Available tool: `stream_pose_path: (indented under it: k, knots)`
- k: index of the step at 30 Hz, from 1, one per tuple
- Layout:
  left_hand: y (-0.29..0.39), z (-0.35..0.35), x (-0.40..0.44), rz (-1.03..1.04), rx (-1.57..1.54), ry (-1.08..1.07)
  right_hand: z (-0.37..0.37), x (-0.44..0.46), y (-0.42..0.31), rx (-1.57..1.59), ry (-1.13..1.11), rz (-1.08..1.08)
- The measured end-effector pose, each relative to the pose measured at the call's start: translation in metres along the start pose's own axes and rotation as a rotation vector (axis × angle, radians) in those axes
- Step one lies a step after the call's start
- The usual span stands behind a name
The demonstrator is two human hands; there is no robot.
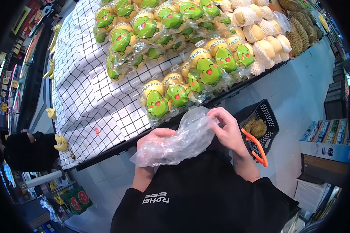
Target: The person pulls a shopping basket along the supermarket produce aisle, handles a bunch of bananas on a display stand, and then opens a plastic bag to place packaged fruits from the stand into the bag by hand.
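- On the near wrapped fruits [153, 87], left of the display's middle, we read "FreshFruit", its first letter partly hidden.
- On the wrapped fruits farther right [202, 58], we make out the same "FreshFruit", partly cut off by folds.
- On the black shirt [198, 194], at the near edge, we see white letters, perhaps "ROHST", hard to read.
- On the blue-and-white box [326, 150] at right, we find print too small to read.

To your right, a black basket [273, 119] with an orange handle [263, 158] and spiky fruit [258, 128] inside, a blue-and-white display box [326, 150] beyond, to your left, bananas [60, 143] by the counter [85, 83], a person [23, 152] in black.
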State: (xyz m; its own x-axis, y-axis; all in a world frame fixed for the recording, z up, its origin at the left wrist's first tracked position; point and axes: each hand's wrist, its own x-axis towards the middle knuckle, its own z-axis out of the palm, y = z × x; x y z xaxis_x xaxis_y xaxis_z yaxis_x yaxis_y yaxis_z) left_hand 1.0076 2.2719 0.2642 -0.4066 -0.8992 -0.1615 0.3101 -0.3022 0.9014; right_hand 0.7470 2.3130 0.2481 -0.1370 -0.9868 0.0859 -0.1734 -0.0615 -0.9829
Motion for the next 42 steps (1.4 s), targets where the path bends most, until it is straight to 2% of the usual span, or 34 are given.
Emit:
stream_pose_path:
  k: [1, 2, 4, 5, 6, 8, 9, 10, 11, 14, 17, 18, 20, 21, 22, 23, 24, 26, 28, 29, 30, 31, 32, 33, 36, 37, 38, 39, 40, 41, 42]
  knots:
    - [-0.013, -0.004, 0.004, -0.043, 0.005, -0.109, -0.006, -0.008, 0.004, 0.18, 0.117, 0.075]
    - [-0.023, -0.001, 0.004, -0.04, 0.007, -0.118, -0.014, -0.016, 0.006, 0.178, 0.125, 0.068]
    - [-0.032, 0.016, 0.004, 0.121, 0.033, -0.335, -0.033, -0.029, 0.009, 0.065, 0.425, -0.057]
    - [-0.039, 0.025, 0.005, 0.163, -0.013, -0.455, -0.044, -0.035, 0.007, -0.138, 0.5, -0.17]
    - [-0.044, 0.035, 0.001, 0.136, 0.017, -0.45, -0.052, -0.043, 0.007, -0.133, 0.502, -0.176]
    - [-0.052, 0.053, -0.004, 0.089, -0.04, -0.441, -0.068, -0.062, 0.012, -0.365, 0.522, -0.277]
    - [-0.057, 0.064, -0.007, 0.088, -0.039, -0.447, -0.071, -0.072, 0.028, -0.328, 0.529, -0.25]
    - [-0.062, 0.075, -0.01, 0.026, 0.185, -0.397, -0.076, -0.078, 0.04, -0.333, 0.495, -0.253]
    - [-0.069, 0.086, -0.014, -0.036, 0.41, -0.345, -0.077, -0.083, 0.057, -0.208, 0.505, -0.166]
    - [-0.144, 0.106, -0.021, 0.085, 1.154, -0.26, -0.074, -0.105, 0.141, 0.058, 0.488, 0.188]
    - [-0.233, 0.071, -0.027, -0.061, 1.348, -0.153, -0.081, -0.124, 0.184, -0.387, 0.36, 0.229]
    - [-0.243, 0.068, -0.028, -0.076, 1.405, -0.096, -0.087, -0.129, 0.193, -0.544, 0.277, 0.25]
    - [-0.226, 0.084, 0.002, -0.15, 1.564, -0.135, -0.106, -0.121, 0.192, -0.707, 0.127, 0.2]
    - [-0.209, 0.101, 0.019, 0.007, 1.622, -0.083, -0.126, -0.105, 0.168, -0.744, 0.137, 0.141]
    - [-0.171, 0.132, 0.032, 0.208, 1.509, -0.017, -0.148, -0.088, 0.124, -0.776, 0.145, 0.08]
    - [-0.122, 0.17, 0.032, 0.351, 1.395, 0.01, -0.171, -0.08, 0.075, -0.64, 0.303, -0.084]
    - [-0.079, 0.204, 0.025, 0.492, 1.277, 0.041, -0.191, -0.082, 0.006, -0.548, 0.405, -0.131]
    - [-0.041, 0.246, -0.002, 1.277, 0.943, 0.079, -0.205, -0.116, -0.057, -0.413, 0.636, -0.4]
    - [-0.056, 0.255, -0.018, 1.417, 0.875, -0.237, -0.193, -0.157, -0.036, -0.329, 0.779, -0.693]
    - [-0.097, 0.251, -0.004, 1.232, 0.987, -0.298, -0.182, -0.169, -0.007, -0.318, 0.746, -0.663]
    - [-0.158, 0.211, 0.001, 0.657, 0.83, -0.412, -0.171, -0.175, 0.026, -0.329, 0.657, -0.491]
    - [-0.208, 0.162, 0.008, 0.45, 1.445, -0.648, -0.162, -0.182, 0.065, -0.298, 0.531, -0.198]
    - [-0.242, 0.134, -0.001, 0.309, 1.528, -0.639, -0.157, -0.193, 0.105, -0.256, 0.434, 0.025]
    - [-0.251, 0.123, -0.017, 0.097, 1.464, -0.511, -0.154, -0.205, 0.124, -0.258, 0.351, 0.155]
    - [-0.206, 0.153, -0.01, 0.149, 1.253, -0.184, -0.168, -0.197, 0.149, -0.41, 0.198, 0.233]
    - [-0.182, 0.169, -0.001, 0.16, 1.235, -0.161, -0.175, -0.185, 0.139, -0.447, 0.206, 0.207]
    - [-0.159, 0.186, 0.004, 0.171, 1.22, -0.139, -0.178, -0.176, 0.105, -0.395, 0.341, 0.141]
    - [-0.137, 0.201, 0.003, 0.244, 1.129, -0.11, -0.185, -0.171, 0.062, -0.202, 0.419, 0.205]
    - [-0.118, 0.215, -0.001, 0.314, 1.035, -0.083, -0.192, -0.176, 0.033, -0.204, 0.534, 0.044]
    - [-0.106, 0.228, -0.008, 0.607, 0.859, -0.063, -0.194, -0.183, -0.003, -0.216, 0.639, -0.095]
    - [-0.089, 0.232, -0.021, 0.73, 0.844, -0.101, -0.192, -0.198, -0.019, -0.225, 0.717, -0.24]
